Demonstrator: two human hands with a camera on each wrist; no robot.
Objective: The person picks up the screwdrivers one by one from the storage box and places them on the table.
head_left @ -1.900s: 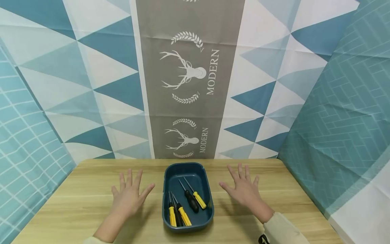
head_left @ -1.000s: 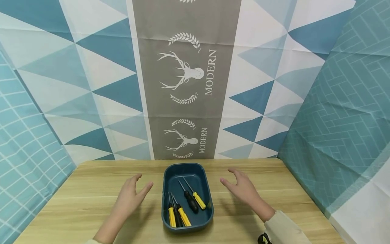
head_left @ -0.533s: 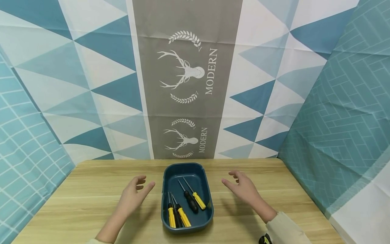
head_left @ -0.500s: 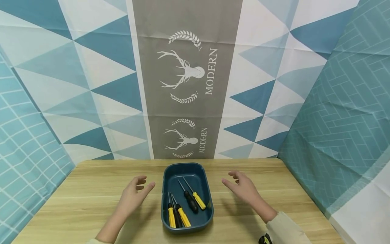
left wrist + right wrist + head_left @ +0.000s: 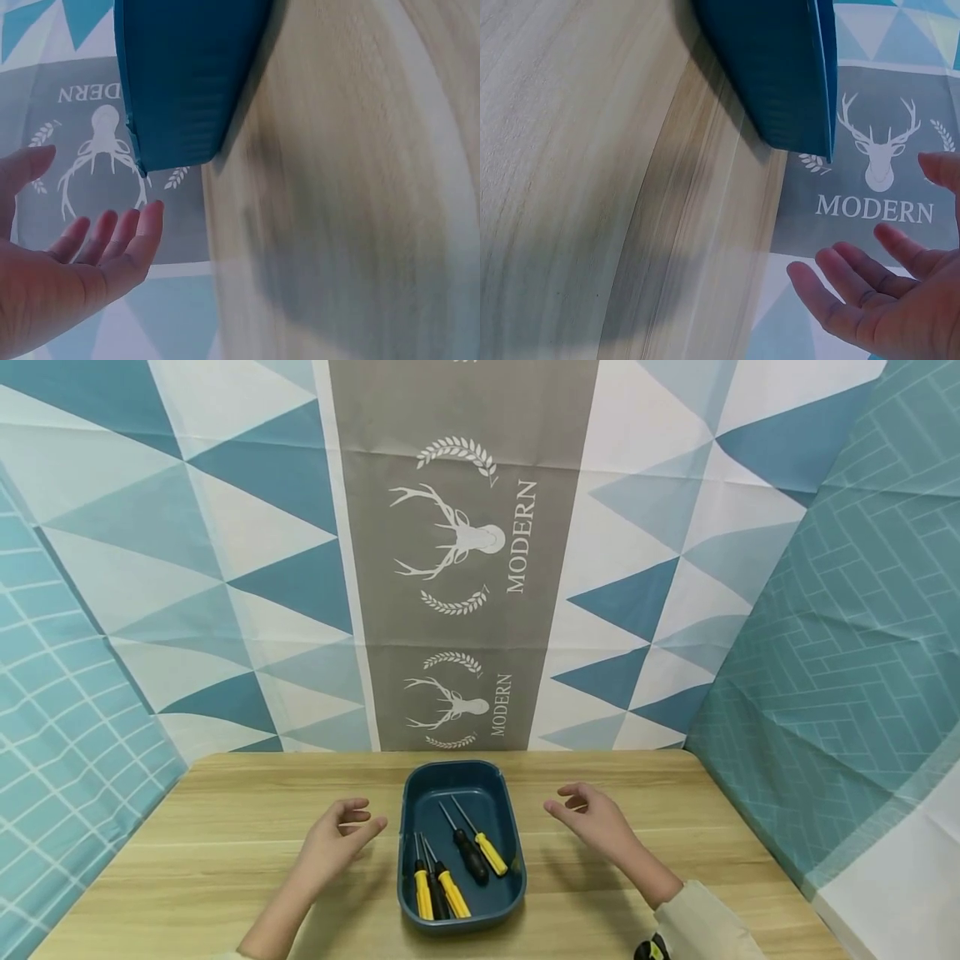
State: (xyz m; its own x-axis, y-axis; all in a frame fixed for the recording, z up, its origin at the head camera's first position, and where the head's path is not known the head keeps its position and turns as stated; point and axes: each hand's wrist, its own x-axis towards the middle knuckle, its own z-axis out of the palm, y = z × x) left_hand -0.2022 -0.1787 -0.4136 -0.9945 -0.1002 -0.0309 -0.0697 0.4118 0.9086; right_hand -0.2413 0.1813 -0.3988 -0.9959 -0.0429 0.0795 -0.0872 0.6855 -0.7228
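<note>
Left hand (image 5: 335,842), right hand (image 5: 595,820): both grips released, one either side of the dark blue tray (image 5: 480,802), apart from it. Tray's on the wooden worktop (image 5: 187,843); five screwdrivers (image 5: 472,857) inside, three near left, two right of those.

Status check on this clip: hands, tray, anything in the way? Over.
Left hand and right hand empty, flanking blue tray without touching. Tray on table, five screwdrivers inside. No obstruction seen between hands and tray.
</note>
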